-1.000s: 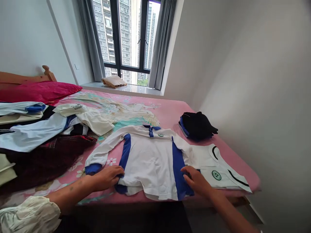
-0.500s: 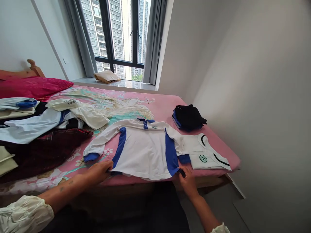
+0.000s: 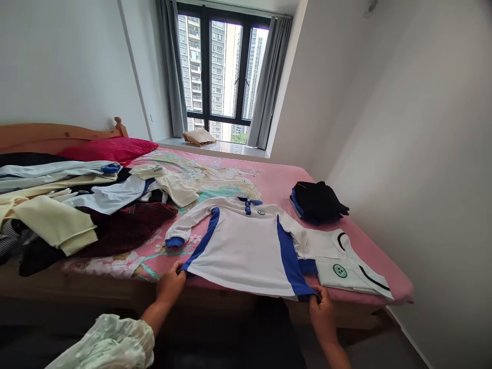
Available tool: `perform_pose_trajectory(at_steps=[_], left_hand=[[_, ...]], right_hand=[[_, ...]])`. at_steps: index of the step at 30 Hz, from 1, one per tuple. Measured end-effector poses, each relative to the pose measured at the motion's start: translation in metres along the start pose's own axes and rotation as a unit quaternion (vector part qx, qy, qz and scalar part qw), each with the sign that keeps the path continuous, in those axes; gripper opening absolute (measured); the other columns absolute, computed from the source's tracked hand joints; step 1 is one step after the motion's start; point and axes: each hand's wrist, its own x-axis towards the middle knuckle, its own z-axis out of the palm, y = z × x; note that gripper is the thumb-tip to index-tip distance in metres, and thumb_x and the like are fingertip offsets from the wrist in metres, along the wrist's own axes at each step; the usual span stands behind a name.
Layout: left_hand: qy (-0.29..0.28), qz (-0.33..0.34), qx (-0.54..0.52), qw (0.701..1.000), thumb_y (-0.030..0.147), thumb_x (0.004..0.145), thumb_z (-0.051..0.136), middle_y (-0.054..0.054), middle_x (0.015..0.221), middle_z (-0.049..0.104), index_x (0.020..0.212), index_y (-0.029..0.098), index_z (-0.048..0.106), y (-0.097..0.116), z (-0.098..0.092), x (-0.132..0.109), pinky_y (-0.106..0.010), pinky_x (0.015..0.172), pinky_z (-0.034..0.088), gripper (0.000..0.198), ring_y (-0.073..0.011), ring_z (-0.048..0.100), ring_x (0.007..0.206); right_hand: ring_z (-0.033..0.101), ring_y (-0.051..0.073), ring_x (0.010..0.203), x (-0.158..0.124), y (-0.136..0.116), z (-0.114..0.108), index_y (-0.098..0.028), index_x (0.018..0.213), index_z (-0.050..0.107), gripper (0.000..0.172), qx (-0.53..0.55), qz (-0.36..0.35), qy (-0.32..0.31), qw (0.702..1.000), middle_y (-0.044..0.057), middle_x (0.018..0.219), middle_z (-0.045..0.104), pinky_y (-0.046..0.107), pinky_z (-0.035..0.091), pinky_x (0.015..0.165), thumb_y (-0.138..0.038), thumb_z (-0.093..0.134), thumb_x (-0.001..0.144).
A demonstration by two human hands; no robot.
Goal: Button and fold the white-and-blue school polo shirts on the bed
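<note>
A white polo shirt (image 3: pixel 246 251) with blue side panels, blue collar and blue cuffs lies spread face up, its collar pointing away from me. My left hand (image 3: pixel 171 283) is closed on the left corner of its hem. At the opposite hem corner, my right hand (image 3: pixel 322 308) pinches the blue panel. The hem is stretched between both hands at the bed's front edge. Under the shirt's right sleeve lies part of a folded white top (image 3: pixel 346 264) with black trim and a round green badge.
Pink floral bedding (image 3: pixel 269 177) covers the bed. A heap of loose clothes (image 3: pixel 77 205) spreads over the left side, near a red pillow (image 3: pixel 115 148). A stack of folded dark clothes (image 3: pixel 319 201) sits at the right. A tan bundle (image 3: pixel 199 137) rests on the windowsill.
The view has swung left, so everything sits further right. Both hands keep hold of the hem corners, and the hem looks wider and straighter, pulled toward me.
</note>
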Motion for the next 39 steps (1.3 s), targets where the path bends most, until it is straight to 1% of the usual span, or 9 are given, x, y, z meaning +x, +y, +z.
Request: perform_pose_trajectory(at_steps=[5, 8, 12, 16, 21, 24, 30, 36, 39], left_hand=[[0.017, 0.047, -0.082, 0.995, 0.032, 0.071, 0.057, -0.004, 0.09, 0.069, 0.09, 0.023, 0.058, 0.01, 0.018, -0.018, -0.033, 0.08, 0.046, 0.021, -0.0243, 0.063, 0.089], [0.051, 0.027, -0.107, 0.993, 0.033, 0.075, 0.05, -0.005, 0.083, 0.067, 0.089, 0.022, 0.055, 0.012, 0.01, -0.015, -0.033, 0.076, 0.047, 0.018, -0.0227, 0.063, 0.081], [0.134, -0.004, -0.164, 0.977, 0.039, 0.078, 0.049, -0.003, 0.091, 0.064, 0.096, 0.023, 0.052, -0.001, -0.006, -0.012, -0.03, 0.079, 0.047, 0.025, -0.0198, 0.062, 0.084], [0.091, -0.099, -0.211, 0.968, 0.035, 0.077, 0.045, -0.002, 0.072, 0.063, 0.095, 0.02, 0.056, -0.014, 0.008, -0.021, -0.03, 0.067, 0.048, 0.026, -0.0203, 0.062, 0.07], [0.042, -0.116, -0.242, 0.963, 0.034, 0.072, 0.049, -0.001, 0.065, 0.064, 0.094, 0.016, 0.061, -0.011, 0.035, -0.032, -0.027, 0.06, 0.048, 0.03, -0.0186, 0.061, 0.064], [0.029, -0.115, -0.237, 0.964, 0.029, 0.065, 0.055, -0.001, 0.066, 0.065, 0.093, 0.015, 0.064, -0.008, 0.025, -0.032, -0.026, 0.059, 0.047, 0.032, -0.0186, 0.06, 0.062], [0.132, -0.153, -0.311, 0.929, 0.032, 0.073, 0.047, 0.003, 0.063, 0.059, 0.109, 0.022, 0.061, -0.007, -0.008, -0.035, -0.025, 0.055, 0.047, 0.04, -0.0157, 0.056, 0.058], [0.015, -0.213, -0.358, 0.909, 0.029, 0.079, 0.044, 0.003, 0.055, 0.056, 0.118, 0.016, 0.053, -0.006, 0.024, -0.051, -0.027, 0.052, 0.049, 0.042, -0.0148, 0.058, 0.05], [0.023, -0.192, -0.313, 0.93, 0.032, 0.076, 0.052, 0.0, 0.061, 0.064, 0.114, 0.015, 0.057, -0.01, 0.034, -0.059, -0.029, 0.056, 0.051, 0.042, -0.0196, 0.064, 0.06]], right_hand=[[0.062, 0.026, 0.073, 0.004, 0.005, 0.007, -0.019, 0.087, 0.059, 0.037, 0.029, 0.037, 0.021, 0.999, 0.007, 0.078, 0.067, 0.035, 0.048, 0.067, -0.044, 0.049, 0.062], [0.062, 0.024, 0.068, 0.009, 0.007, 0.007, -0.018, 0.089, 0.06, 0.04, 0.035, 0.056, 0.001, 0.998, 0.006, 0.075, 0.067, 0.033, 0.048, 0.063, -0.038, 0.047, 0.056], [0.061, 0.025, 0.069, 0.019, 0.007, -0.001, -0.018, 0.093, 0.06, 0.044, 0.05, 0.075, 0.056, 0.994, 0.006, 0.074, 0.065, 0.034, 0.048, 0.062, -0.042, 0.047, 0.058], [0.06, 0.026, 0.07, 0.016, 0.004, 0.0, -0.017, 0.091, 0.059, 0.045, 0.053, 0.089, 0.041, 0.994, 0.007, 0.073, 0.065, 0.034, 0.049, 0.062, -0.04, 0.045, 0.055], [0.061, 0.024, 0.067, 0.005, -0.002, 0.005, -0.017, 0.097, 0.06, 0.05, 0.029, 0.092, 0.001, 0.995, 0.007, 0.078, 0.067, 0.033, 0.049, 0.061, -0.034, 0.041, 0.054], [0.063, 0.026, 0.077, 0.005, -0.01, -0.005, -0.018, 0.098, 0.062, 0.05, 0.039, 0.059, -0.004, 0.997, 0.007, 0.087, 0.069, 0.034, 0.05, 0.067, -0.033, 0.042, 0.055], [0.062, 0.027, 0.098, 0.006, -0.023, -0.037, -0.019, 0.095, 0.069, 0.043, 0.104, -0.009, -0.012, 0.994, 0.005, 0.101, 0.07, 0.034, 0.05, 0.082, -0.034, 0.046, 0.062], [0.064, 0.023, 0.068, -0.02, 0.0, -0.032, -0.019, 0.093, 0.07, 0.042, 0.115, 0.059, -0.077, 0.989, 0.005, 0.089, 0.071, 0.031, 0.052, 0.056, -0.037, 0.052, 0.061], [0.062, 0.022, 0.057, -0.029, 0.013, -0.022, -0.02, 0.095, 0.069, 0.044, 0.119, 0.088, -0.105, 0.983, 0.003, 0.08, 0.071, 0.031, 0.05, 0.05, -0.04, 0.055, 0.059]])
